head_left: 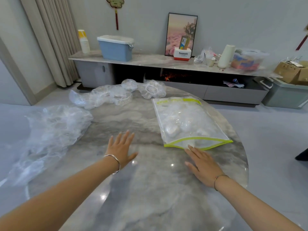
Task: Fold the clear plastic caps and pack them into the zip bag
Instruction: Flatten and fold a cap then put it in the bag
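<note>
A clear zip bag [188, 120] with a lime-green mouth lies on the right of the round marble table [150, 189], its opening gaping toward me, with several folded caps inside. Loose clear plastic caps [106, 96] are strewn along the far edge, one of them [152, 90] just behind the bag. A large crumpled clear plastic heap [50, 130] covers the table's left side. My left hand [120, 147] lies flat on the table with fingers spread, holding nothing. My right hand [202, 163] lies flat too, fingertips touching the bag's open mouth.
Behind the table runs a low grey cabinet [166, 64] carrying a blue bin [115, 47], paper cups, a framed picture, a Panasonic box and a paper roll. A storage tub with cardboard boxes [290, 90] stands at the right. Curtains hang at the left.
</note>
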`<state>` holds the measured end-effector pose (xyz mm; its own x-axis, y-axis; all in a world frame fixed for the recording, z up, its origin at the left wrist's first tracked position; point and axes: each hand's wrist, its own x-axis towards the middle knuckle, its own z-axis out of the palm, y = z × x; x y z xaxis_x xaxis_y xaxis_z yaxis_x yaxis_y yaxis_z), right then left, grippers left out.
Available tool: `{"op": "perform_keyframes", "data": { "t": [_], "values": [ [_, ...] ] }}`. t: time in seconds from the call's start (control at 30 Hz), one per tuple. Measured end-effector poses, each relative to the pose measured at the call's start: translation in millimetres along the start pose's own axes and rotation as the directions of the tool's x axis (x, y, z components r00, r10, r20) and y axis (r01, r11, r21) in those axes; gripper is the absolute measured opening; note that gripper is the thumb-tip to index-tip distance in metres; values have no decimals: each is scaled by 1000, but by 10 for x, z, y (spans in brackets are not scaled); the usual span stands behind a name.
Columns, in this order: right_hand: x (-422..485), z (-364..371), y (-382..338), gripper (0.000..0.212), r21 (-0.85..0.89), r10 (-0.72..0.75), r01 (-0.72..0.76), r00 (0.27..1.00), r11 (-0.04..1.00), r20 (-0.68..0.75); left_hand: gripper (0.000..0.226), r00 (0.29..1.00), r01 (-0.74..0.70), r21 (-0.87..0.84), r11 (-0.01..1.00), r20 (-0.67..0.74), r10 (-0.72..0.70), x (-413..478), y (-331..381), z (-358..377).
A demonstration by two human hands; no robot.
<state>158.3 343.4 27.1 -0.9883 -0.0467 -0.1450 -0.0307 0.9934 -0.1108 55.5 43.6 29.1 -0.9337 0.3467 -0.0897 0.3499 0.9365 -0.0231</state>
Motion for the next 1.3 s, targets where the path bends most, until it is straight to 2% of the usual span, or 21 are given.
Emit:
{"op": "perform_keyframes", "data": {
  "t": [0.03, 0.07, 0.13, 0.27, 0.33, 0.43, 0.53, 0.6, 0.67, 0.7, 0.73, 0.77, 0.8, 0.87, 0.93, 0.97, 1.0, 1.07, 1.1, 1.17, 1.3],
  "values": [
    [-5, -18, -27, 63, -1, 1, -1, 1000, 1000, -8, 77, 998, 60, 16, 998, 2, -60, -45, -187, 7],
    [-6, -42, -163, 66, 6, -19, 19, 1000, 1000, -20, 77, 991, 137, 31, 990, 1, -137, -164, -461, 6],
    [-9, -57, -320, 87, 31, -52, 52, 998, 998, -19, 78, 956, 294, 30, 955, 0, -294, -333, -852, 24],
    [8, -64, -654, 123, 52, -128, 128, 992, 990, -3, 80, 817, 575, -18, 818, 59, -573, -633, -1400, 136],
    [29, -79, -805, 116, 67, -162, 164, 986, 984, -30, 76, 788, 612, -92, 785, 157, -596, -737, -1543, 267],
    [27, -102, -986, 91, 123, -200, 207, 977, 971, -71, 72, 828, 549, -150, 822, 234, -509, -832, -1520, 432],
    [7, -91, -1113, 88, 122, -217, 224, 974, 967, -68, 71, 909, 400, -173, 900, 196, -367, -848, -1263, 422],
    [-5, -82, -1182, 84, 136, -219, 224, 974, 965, -51, 81, 952, 273, -214, 938, 198, -232, -844, -1007, 372],
    [-9, -73, -1231, 86, 153, -233, 235, 972, 960, -30, 108, 975, 118, -265, 957, 213, -61, -864, -703, 348],
    [-14, -56, -1241, 94, 163, -244, 243, 970, 956, -15, 119, 975, 45, -300, 953, 222, 24, -881, -551, 344],
    [-16, -37, -1244, 102, 168, -257, 255, 966, 952, -9, 117, 971, -20, -342, 939, 219, 101, -912, -407, 312],
    [-24, -26, -1244, 103, 169, -265, 262, 964, 950, -5, 103, 966, -79, -400, 913, 196, 169, -938, -265, 273],
    [-30, -25, -1252, 94, 174, -276, 275, 961, 946, -15, 85, 959, -140, -479, 867, 151, 238, -961, -139, 214],
    [-72, -34, -1261, 67, 198, -299, 295, 954, 935, -6, 53, 936, -281, -660, 697, -27, 352, -1020, 53, 73],
    [-116, -31, -1253, 68, 217, -346, 337, 938, 916, 4, 39, 913, -379, -741, 554, -200, 357, -1091, 89, -87],
    [-133, -29, -1248, 74, 211, -363, 354, 932, 911, 8, 36, 905, -418, -730, 541, -282, 319, -1106, 47, -137],
    [-145, -26, -1246, 79, 195, -374, 365, 927, 910, 13, 34, 892, -452, -681, 576, -358, 277, -1099, -20, -156],
    [-150, 23, -1241, 85, 158, -386, 380, 923, 911, 8, 37, 856, -476, -516, 712, -457, 241, -1035, -188, -142],
    [-151, 61, -1242, 86, 147, -389, 383, 921, 912, 13, 44, 862, -447, -430, 784, -441, 249, -985, -276, -92],
    [-147, 126, -1268, 87, 131, -397, 388, 916, 912, 50, 72, 922, -358, -341, 869, -273, 273, -926, -398, 22],
    [-166, 278, -1303, 83, 54, -452, 449, 885, 892, 115, 97, 952, -269, -311, 911, 56, 301, -919, -438, 269]
  ]
}}
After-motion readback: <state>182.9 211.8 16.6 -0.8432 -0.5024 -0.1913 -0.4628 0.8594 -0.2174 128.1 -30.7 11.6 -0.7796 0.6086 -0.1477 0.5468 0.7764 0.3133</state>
